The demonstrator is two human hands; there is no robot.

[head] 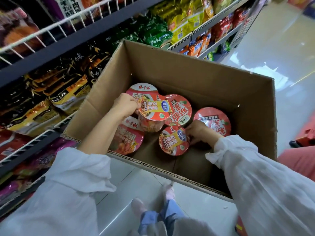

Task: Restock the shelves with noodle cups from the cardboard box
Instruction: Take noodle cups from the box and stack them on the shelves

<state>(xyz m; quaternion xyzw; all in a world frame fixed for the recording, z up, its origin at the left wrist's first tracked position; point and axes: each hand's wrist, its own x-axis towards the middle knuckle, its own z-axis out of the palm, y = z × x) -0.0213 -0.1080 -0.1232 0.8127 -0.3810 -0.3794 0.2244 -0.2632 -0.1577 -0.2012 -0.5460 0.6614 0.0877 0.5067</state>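
Note:
An open cardboard box [201, 77] stands on the floor with several noodle cups inside. My left hand [125, 103] grips a red and yellow noodle cup [154, 110] by its rim, raised above the others. My right hand [199, 132] pinches the edge of a second, matching cup [173, 142] that sits lower in the box. Two wide pink bowls [127, 138] lie at the left under my left arm. Two red-lidded cups [214, 121] sit toward the back and right.
Wire-fronted shelves [51, 29] on the left hold bagged noodle packs. More snack bags fill the shelves further along the aisle [187, 19]. White tiled floor [281, 48] lies to the right of the box. My feet [138, 204] stand just in front of it.

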